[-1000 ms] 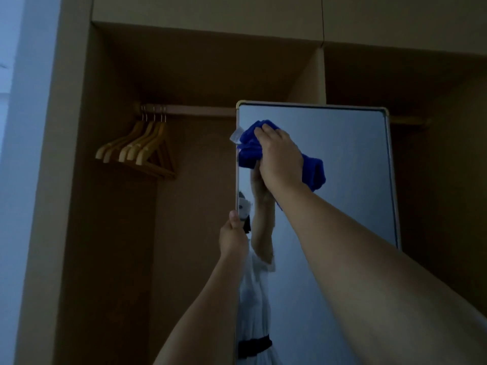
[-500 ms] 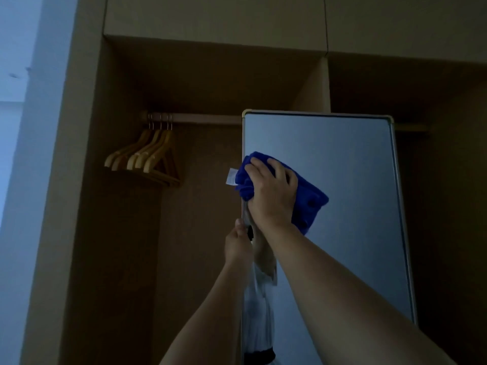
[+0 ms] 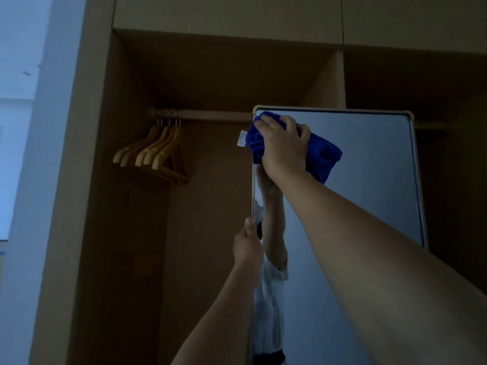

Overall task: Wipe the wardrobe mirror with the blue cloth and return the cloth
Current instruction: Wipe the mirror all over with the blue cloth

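In the open wardrobe (image 3: 126, 233), a tall mirror (image 3: 369, 196) stands upright, its long axis running top to bottom and its glass facing the person. At the mirror's upper left corner, the right hand (image 3: 284, 151) presses a bunched blue cloth (image 3: 324, 156) against the glass. Its fingers (image 3: 268, 125) are curled over the top of the cloth and slightly spread. The cloth lies slantwise, its long axis running from the upper left corner down to the right, with a small white tag (image 3: 241, 138) sticking out past the mirror's left edge. Lower down, the left hand (image 3: 247, 246) holds the mirror's left edge, thumb up along the frame; its other fingers are hidden behind it. To the left, wooden hangers (image 3: 152, 154) hang from a rail (image 3: 205, 115).
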Available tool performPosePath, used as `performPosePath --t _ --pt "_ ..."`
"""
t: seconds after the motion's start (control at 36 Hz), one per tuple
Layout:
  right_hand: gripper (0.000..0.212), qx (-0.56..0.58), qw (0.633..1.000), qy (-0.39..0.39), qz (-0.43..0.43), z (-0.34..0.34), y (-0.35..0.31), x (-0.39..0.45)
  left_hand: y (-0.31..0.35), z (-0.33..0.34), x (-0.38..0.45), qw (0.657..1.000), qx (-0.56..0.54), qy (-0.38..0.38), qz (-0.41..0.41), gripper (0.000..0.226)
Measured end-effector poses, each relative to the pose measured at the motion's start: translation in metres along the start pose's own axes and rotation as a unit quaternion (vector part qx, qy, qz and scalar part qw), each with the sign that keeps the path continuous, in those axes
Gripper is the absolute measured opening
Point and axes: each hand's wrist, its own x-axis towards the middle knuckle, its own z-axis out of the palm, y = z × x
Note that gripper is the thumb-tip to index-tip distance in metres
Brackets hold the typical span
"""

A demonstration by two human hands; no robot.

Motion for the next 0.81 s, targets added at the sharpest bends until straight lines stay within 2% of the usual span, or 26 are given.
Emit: performPosePath --t 0.33,0.53,0.81 --pt "0.058 -0.023 0.998 -0.057 -0.010 -0.017 0.002 0.027 0.001 -0.001 -0.001 1.000 0.024 -0.014 -0.004 0.049" --pt "0.054 0.004 1.000 -0.013 0.012 -0.014 -0.009 0.005 0.003 0.000 -0.006 0.999 0.033 0.001 -0.009 0.060" --pt "0.057 0.004 1.000 -0.007 -0.020 -0.014 0.002 0.017 0.003 -0.001 -0.007 0.999 0.036 0.007 0.010 0.056"
